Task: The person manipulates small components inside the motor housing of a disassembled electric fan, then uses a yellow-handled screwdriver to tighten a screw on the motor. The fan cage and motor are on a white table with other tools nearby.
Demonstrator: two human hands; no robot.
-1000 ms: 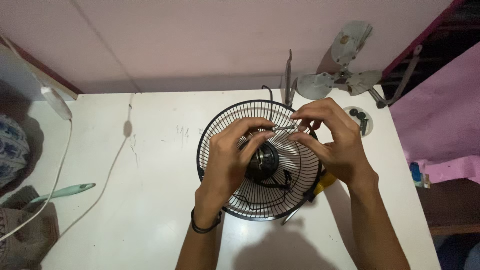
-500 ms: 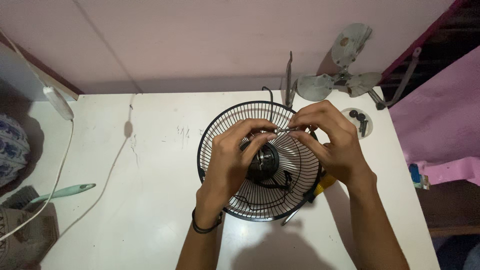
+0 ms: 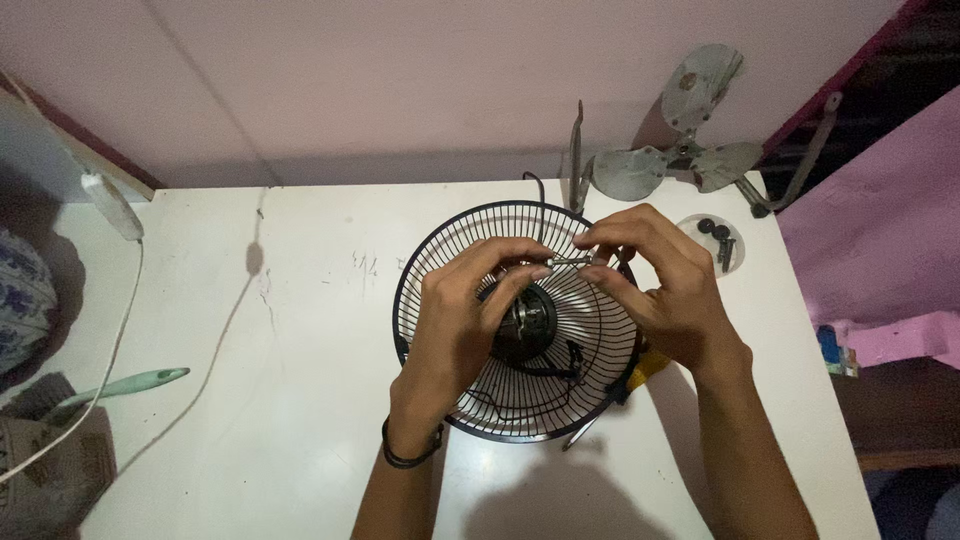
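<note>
White table (image 3: 250, 400) — hands (image 3: 460, 330) (image 3: 670, 285) over black fan grille (image 3: 455, 260)

A round black wire fan guard (image 3: 470, 400) lies flat on a white table, its thin ribs running out from a dark round motor hub (image 3: 527, 322) at the centre. Just above the hub, a small silvery metal screw (image 3: 566, 261) lies level, pinched between the fingertips of both hands.

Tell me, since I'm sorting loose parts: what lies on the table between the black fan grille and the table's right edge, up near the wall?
In the head view, a small clear dish holding dark screws lies between the black fan grille and that edge.
</note>
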